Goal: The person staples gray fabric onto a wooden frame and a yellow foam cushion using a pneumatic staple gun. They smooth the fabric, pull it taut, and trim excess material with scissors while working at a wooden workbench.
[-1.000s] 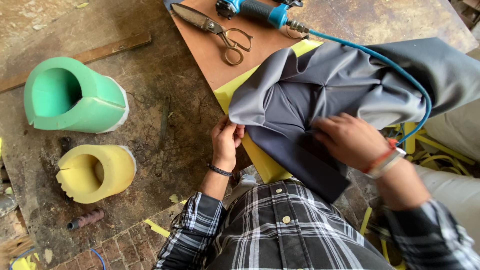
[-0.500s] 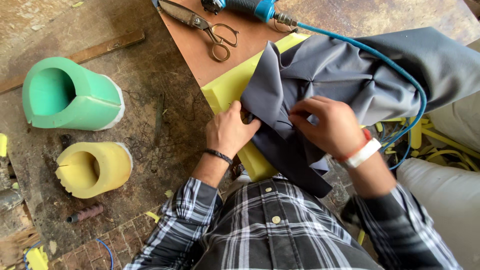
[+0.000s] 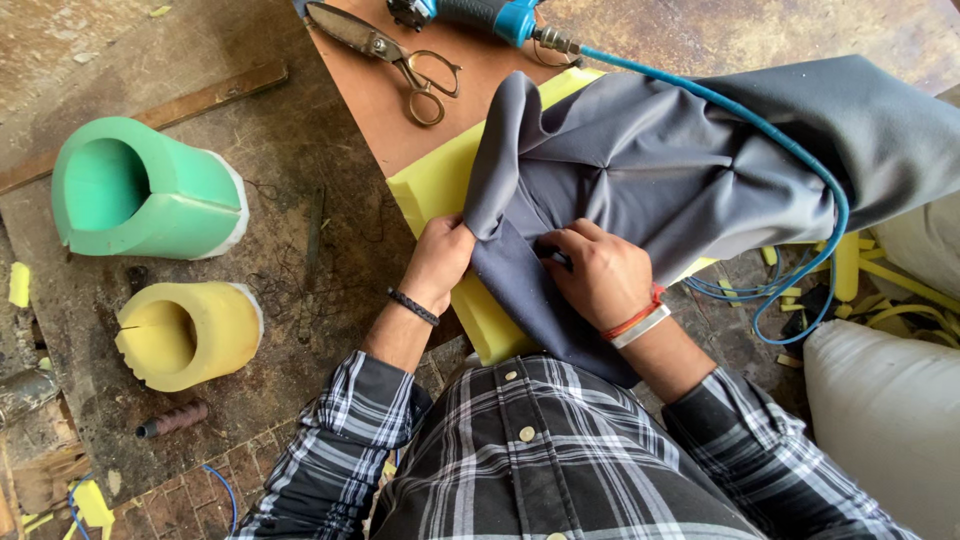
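Left hand [image 3: 440,262] is pinching the edge of the pleated grey fabric sheet [image 3: 660,170] over the yellow foam slab [image 3: 440,185]; right hand [image 3: 600,275] is pressing flat on it, fingers curled at a fold.

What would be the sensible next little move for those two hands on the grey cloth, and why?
Probably the left hand should draw the edge of the grey fabric further down over the side of the yellow foam slab. The left hand already pinches that edge at the slab's side, the right hand presses a fold flat on top, and bare foam shows beside the cloth.
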A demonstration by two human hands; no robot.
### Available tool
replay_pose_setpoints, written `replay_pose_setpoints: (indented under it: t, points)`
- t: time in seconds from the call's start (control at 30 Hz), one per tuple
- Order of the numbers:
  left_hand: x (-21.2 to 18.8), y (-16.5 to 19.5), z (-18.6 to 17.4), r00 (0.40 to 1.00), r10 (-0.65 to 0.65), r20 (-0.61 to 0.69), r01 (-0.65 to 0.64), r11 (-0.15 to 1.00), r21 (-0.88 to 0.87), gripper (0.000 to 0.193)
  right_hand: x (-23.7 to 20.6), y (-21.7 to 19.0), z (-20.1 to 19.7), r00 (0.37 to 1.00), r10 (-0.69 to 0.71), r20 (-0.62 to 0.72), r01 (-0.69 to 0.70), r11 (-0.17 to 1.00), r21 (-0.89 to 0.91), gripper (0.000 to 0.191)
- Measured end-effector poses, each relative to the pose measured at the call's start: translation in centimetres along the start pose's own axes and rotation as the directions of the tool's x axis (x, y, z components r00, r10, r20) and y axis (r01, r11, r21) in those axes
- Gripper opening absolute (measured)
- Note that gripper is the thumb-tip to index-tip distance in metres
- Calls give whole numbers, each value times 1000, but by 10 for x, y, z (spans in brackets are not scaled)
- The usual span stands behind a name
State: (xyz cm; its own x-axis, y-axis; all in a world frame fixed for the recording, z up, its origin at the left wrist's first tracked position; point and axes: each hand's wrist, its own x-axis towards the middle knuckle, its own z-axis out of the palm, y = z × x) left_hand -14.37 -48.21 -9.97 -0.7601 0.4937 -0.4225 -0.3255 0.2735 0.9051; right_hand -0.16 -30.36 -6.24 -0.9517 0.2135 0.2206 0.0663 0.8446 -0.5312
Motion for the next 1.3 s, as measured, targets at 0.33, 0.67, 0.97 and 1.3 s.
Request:
replay_pose_setpoints:
  t: [0.33,0.67,0.97,1.3]
  points:
    - [-13,12,-2,986,64,-156,9,904,426,39,18,9,8,987,-54,149,26,982,186,9]
    - [-10,-5,-17,978,125,-165,-60,935,349,44,98,48,8,890,-417,186,371,898,238,20]
    - [-12,-8,-17,980,153,-129,-118,963,240,41,163,43,18,640,-724,257,723,681,119,20]
    - [-19,1,-10,957,238,-165,-177,932,315,36,174,44,42,520,-816,252,825,557,100,32]
